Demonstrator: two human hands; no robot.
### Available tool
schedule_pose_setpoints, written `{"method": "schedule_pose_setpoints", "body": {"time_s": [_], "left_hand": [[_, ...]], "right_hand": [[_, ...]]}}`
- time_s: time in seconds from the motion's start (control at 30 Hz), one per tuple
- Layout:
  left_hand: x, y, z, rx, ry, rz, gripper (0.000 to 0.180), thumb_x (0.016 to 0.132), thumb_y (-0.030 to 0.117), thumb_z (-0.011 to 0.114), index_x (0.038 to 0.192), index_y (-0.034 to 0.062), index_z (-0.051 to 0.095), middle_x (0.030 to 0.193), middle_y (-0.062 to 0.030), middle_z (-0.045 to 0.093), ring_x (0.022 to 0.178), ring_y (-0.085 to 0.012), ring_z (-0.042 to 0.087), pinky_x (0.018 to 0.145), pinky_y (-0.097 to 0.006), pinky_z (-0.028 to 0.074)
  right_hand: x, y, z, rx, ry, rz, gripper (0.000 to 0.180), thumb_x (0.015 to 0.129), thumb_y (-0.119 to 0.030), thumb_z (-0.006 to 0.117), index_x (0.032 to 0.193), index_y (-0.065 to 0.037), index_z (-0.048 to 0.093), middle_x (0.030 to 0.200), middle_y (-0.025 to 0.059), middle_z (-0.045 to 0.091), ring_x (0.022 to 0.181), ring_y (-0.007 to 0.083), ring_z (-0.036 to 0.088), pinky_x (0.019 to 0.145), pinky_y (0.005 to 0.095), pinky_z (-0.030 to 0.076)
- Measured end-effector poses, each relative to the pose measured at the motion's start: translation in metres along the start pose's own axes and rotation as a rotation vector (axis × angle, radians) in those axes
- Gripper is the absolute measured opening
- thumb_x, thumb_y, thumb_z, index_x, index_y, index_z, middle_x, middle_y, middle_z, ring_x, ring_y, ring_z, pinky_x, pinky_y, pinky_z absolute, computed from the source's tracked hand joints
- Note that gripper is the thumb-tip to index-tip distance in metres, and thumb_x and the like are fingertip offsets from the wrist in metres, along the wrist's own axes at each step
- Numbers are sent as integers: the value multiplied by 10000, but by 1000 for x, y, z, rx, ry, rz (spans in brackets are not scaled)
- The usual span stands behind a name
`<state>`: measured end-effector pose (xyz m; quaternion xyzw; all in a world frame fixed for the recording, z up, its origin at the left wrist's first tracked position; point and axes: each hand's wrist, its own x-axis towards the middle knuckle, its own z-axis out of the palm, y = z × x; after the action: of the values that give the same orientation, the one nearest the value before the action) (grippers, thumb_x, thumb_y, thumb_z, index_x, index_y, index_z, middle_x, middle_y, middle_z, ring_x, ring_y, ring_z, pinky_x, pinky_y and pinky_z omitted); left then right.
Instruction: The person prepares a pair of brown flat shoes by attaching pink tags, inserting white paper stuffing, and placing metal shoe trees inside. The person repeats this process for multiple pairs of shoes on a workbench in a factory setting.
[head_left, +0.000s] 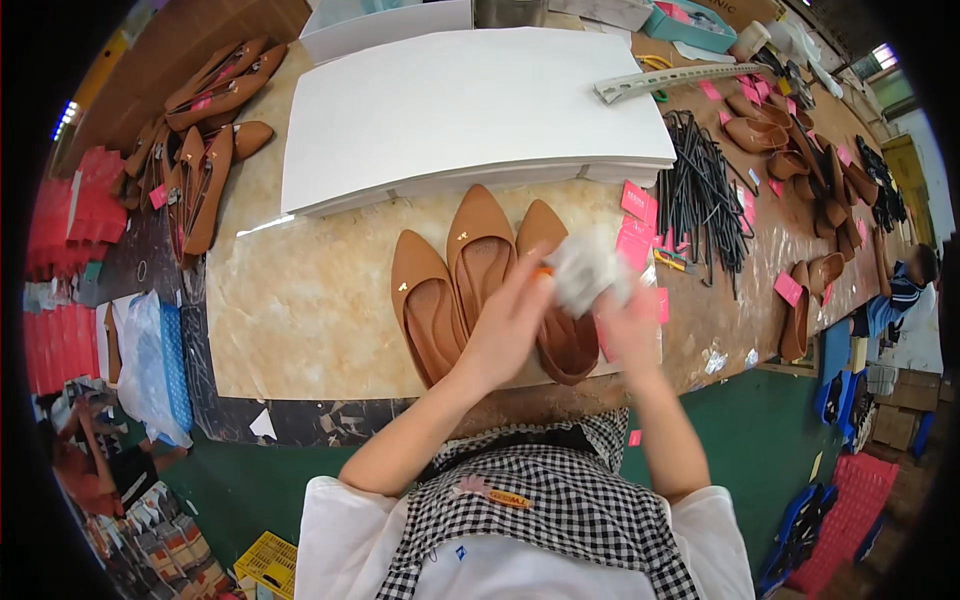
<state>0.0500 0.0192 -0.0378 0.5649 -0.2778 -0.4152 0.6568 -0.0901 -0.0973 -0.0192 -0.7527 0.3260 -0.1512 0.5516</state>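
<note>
With the pale wad as the hub of the clock and the person's body toward 6, both hands are at the bench over three tan pointed flats. The wad [588, 272], whitish-grey and too blurred to tell paper from cloth or film, is between the hands, in front of the right-hand flat [570, 362] and hiding part of it. The left hand [512, 308] lies at 8 o'clock, its fingers bent toward the wad's near-left edge, where a small orange spot [543, 271] shows; whether they pinch anything cannot be told. The right hand [630, 322] is at 5, against the wad's lower edge, so blurred that its grip cannot be told either.

The left-hand flat [412, 262] is at 9 and the middle flat [480, 212] has its toe at 10; all three stand sole down with toes toward 12. Pink cards [638, 203] lie at 1, a heap of black rods [703, 195] at 2, and a stack of white sheets [470, 110] at 11.

The wad looks light, soft and easily crushed, probably best gathered in loose fingertips from both sides. The flats should be light too, with pliant, smooth uppers that could crease or scuff under a hard squeeze; the heel end, at 6 on each shoe, looks the safest hold, clear of the small gold ornaments [404, 287] near the throat
</note>
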Motion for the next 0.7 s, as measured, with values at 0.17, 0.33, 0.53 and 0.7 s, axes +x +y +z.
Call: {"method": "schedule_pose_setpoints", "body": {"time_s": [0.17, 0.33, 0.53, 0.7], "left_hand": [[-37, -2, 23, 1107, -512, 386, 296, 866, 308, 629, 784, 32, 698, 770, -108, 673, 758, -271, 659, 800, -391, 480], [-34, -2, 34, 1222, -532, 409, 297, 843, 290, 645, 733, 19, 698, 748, -110, 669, 757, -238, 662, 796, -366, 465], [-34, -7, 28, 1176, -505, 416, 315, 853, 293, 645, 731, 10, 709, 752, -102, 669, 740, -239, 653, 815, -352, 441], [9, 21, 18, 1336, -727, 394, 409, 868, 384, 606, 623, 71, 699, 643, -136, 619, 707, -268, 627, 786, -404, 422]], "right_hand": [[9, 9, 7, -669, 13, -344, 295, 746, -34, 639, 1033, -25, 707, 1033, 136, 587, 984, 315, 603, 789, 386, 536], [62, 31, 46, -906, 53, -367, 417, 768, -11, 626, 1181, -32, 681, 995, 136, 543, 924, 342, 582, 772, 414, 523], [69, 34, 9, -435, 95, -242, 544, 767, -149, 786, 1271, -21, 628, 976, 139, 568, 873, 313, 586, 748, 404, 501], [81, 35, 21, -364, 120, -128, 561, 776, -114, 780, 1298, -5, 604, 926, 133, 565, 841, 255, 588, 756, 365, 491]]}}
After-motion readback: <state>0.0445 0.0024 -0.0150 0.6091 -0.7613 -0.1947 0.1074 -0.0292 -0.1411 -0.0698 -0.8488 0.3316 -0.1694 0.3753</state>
